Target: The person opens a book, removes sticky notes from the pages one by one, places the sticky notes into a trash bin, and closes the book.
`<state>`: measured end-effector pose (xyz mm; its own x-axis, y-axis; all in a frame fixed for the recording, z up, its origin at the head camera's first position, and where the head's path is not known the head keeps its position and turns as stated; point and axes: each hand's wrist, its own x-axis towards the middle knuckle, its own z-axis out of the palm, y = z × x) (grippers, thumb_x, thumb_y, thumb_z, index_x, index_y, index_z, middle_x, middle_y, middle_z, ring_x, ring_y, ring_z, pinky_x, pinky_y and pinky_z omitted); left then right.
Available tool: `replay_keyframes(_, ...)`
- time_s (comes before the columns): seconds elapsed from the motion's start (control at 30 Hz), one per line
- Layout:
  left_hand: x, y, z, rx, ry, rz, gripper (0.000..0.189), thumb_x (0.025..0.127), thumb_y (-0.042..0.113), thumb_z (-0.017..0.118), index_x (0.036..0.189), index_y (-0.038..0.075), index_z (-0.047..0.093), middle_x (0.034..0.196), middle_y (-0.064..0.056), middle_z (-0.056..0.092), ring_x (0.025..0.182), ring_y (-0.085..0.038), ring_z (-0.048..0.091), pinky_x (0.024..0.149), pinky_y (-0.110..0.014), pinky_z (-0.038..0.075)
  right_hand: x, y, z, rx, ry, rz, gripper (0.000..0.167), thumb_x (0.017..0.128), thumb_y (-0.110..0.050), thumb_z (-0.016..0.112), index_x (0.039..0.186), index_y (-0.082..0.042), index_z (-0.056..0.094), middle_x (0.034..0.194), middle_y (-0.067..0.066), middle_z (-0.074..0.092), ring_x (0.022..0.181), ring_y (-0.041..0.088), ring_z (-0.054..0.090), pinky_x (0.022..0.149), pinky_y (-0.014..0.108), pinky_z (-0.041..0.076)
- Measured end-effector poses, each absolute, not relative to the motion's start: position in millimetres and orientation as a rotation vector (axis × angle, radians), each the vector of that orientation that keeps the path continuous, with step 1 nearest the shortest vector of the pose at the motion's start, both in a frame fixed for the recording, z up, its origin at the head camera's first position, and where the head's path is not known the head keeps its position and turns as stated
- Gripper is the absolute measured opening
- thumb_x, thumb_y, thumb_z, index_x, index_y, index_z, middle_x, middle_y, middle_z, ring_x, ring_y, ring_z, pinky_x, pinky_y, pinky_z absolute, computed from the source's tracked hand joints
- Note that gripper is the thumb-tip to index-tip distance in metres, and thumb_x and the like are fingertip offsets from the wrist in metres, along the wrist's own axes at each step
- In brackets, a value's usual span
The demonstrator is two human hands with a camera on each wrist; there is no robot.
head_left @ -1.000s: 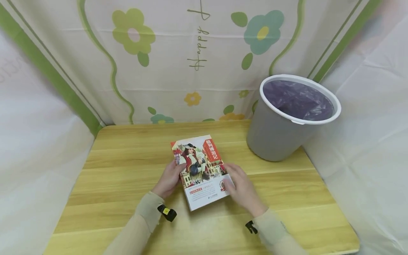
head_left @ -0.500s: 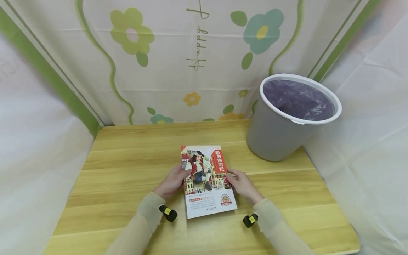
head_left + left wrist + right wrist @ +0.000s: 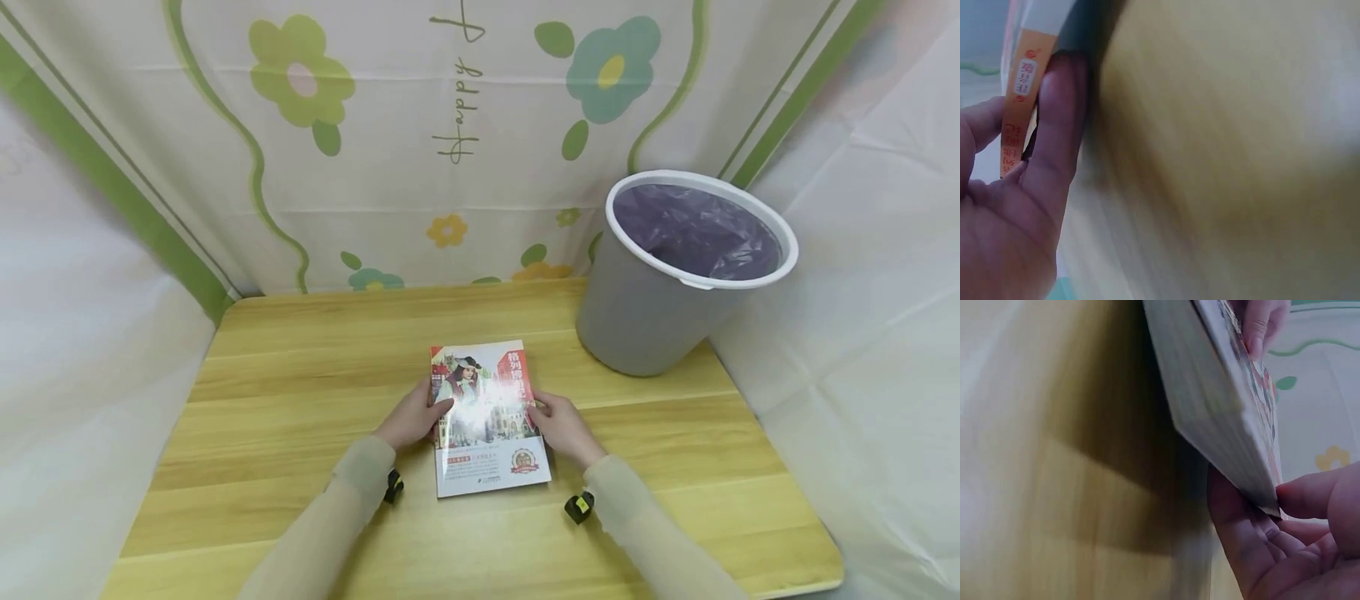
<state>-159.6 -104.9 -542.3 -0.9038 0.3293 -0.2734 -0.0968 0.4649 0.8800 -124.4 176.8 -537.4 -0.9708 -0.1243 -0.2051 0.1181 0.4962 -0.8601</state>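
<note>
A paperback book (image 3: pixel 491 467) with a pictured cover, red title block and white lower band is held face up above the table, glare across its middle. My left hand (image 3: pixel 411 417) grips the spine side, thumb on the cover and fingers underneath; the left wrist view shows the orange spine (image 3: pixel 1021 94) between them. On the opposite edge, my right hand (image 3: pixel 564 427) pinches the book, its thumb on top. In the right wrist view the page edges (image 3: pixel 1210 400) face the camera, and the fingers (image 3: pixel 1235 525) reach beneath the book, apart from the wooden surface.
A grey trash bin (image 3: pixel 637 308) with a white rim and purple liner stands at the table's back right corner. The wooden table (image 3: pixel 315 367) meets a flowered curtain (image 3: pixel 390 167) behind it. White cloth hangs at both sides.
The book has turned from tilted to nearly straight and come a little nearer me. My right hand has shifted its grip up the right edge. Glare now covers part of the cover.
</note>
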Motion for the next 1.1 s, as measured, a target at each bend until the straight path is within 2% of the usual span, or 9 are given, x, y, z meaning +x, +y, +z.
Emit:
replay_keyframes(0.1,-165,-104,-544,0.164,2.411,1.344,0.071,0.099,0.036,0.061,0.156,0.012,0.027,0.066,-0.008,0.061,0.048,-0.021,0.060,0.052,-0.035,0.054,-130,175,-540,-0.013,2.549,-1.403,0.047,0.102,-0.019,0.054,0.145,-0.003,0.047,0.121,0.017,0.067,0.099,0.023,0.068,0.086,0.039,0.056)
replay_keyframes(0.2,-170,-103,-543,0.143,2.506,1.278,0.081,0.096,0.041,0.064,0.159,0.013,0.022,0.074,-0.012,0.064,0.054,-0.026,0.063,0.063,-0.037,0.054,-137,173,-541,-0.017,2.610,-1.323,0.044,0.102,-0.020,0.054,0.143,-0.005,0.051,0.116,0.012,0.069,0.094,0.019,0.067,0.087,0.040,0.055)
replay_keyframes(0.3,-174,-101,-542,0.133,2.579,1.237,0.079,0.096,0.040,0.064,0.158,0.010,0.024,0.110,-0.018,0.068,0.090,-0.033,0.069,0.089,-0.043,0.053,-144,172,-539,-0.050,2.675,-1.212,0.041,0.103,-0.022,0.053,0.140,-0.006,0.055,0.100,0.004,0.070,0.083,0.015,0.064,0.083,0.040,0.055)
replay_keyframes(0.37,-175,-99,-542,0.112,2.615,1.215,0.076,0.097,0.039,0.064,0.156,0.009,0.028,0.131,-0.018,0.061,0.112,-0.035,0.062,0.100,-0.048,0.047,-148,171,-538,-0.084,2.714,-1.129,0.040,0.103,-0.023,0.053,0.139,-0.006,0.056,0.094,0.002,0.068,0.077,0.013,0.061,0.079,0.039,0.054)
replay_keyframes(0.43,-176,-98,-542,0.090,2.652,1.193,0.073,0.097,0.038,0.064,0.155,0.007,0.032,0.143,-0.017,0.053,0.127,-0.036,0.052,0.105,-0.050,0.041,-152,170,-536,-0.120,2.747,-1.054,0.041,0.103,-0.025,0.053,0.139,-0.005,0.056,0.093,0.003,0.067,0.073,0.013,0.058,0.076,0.038,0.053)
replay_keyframes(0.57,-179,-96,-542,0.060,2.697,1.118,0.072,0.095,0.039,0.066,0.151,0.003,0.038,0.144,-0.018,0.052,0.129,-0.037,0.050,0.105,-0.050,0.041,-158,169,-535,-0.205,2.817,-0.905,0.040,0.103,-0.024,0.054,0.136,-0.003,0.058,0.099,0.009,0.069,0.068,0.014,0.057,0.074,0.039,0.053)
replay_keyframes(0.73,-182,-95,-542,0.078,2.723,1.059,0.069,0.094,0.035,0.068,0.147,-0.001,0.044,0.134,-0.020,0.059,0.122,-0.038,0.055,0.103,-0.049,0.043,-157,169,-535,-0.335,2.878,-0.664,0.040,0.103,-0.024,0.055,0.133,0.002,0.059,0.079,0.006,0.066,0.064,0.015,0.057,0.075,0.041,0.056)
replay_keyframes(0.9,-183,-93,-542,0.056,2.722,1.040,0.067,0.093,0.030,0.069,0.145,-0.004,0.045,0.130,-0.022,0.060,0.120,-0.038,0.057,0.103,-0.049,0.044,-156,167,-537,-0.362,2.863,-0.647,0.041,0.103,-0.023,0.056,0.136,0.001,0.056,0.079,0.005,0.067,0.062,0.013,0.057,0.074,0.039,0.056)
replay_keyframes(1.1,-181,-89,-544,0.021,2.740,1.012,0.069,0.093,0.028,0.070,0.147,-0.004,0.041,0.134,-0.023,0.058,0.122,-0.038,0.055,0.104,-0.048,0.043,-156,166,-540,-0.374,2.863,-0.635,0.036,0.102,-0.020,0.056,0.133,-0.001,0.059,0.067,-0.003,0.058,0.061,0.012,0.056,0.070,0.036,0.055)
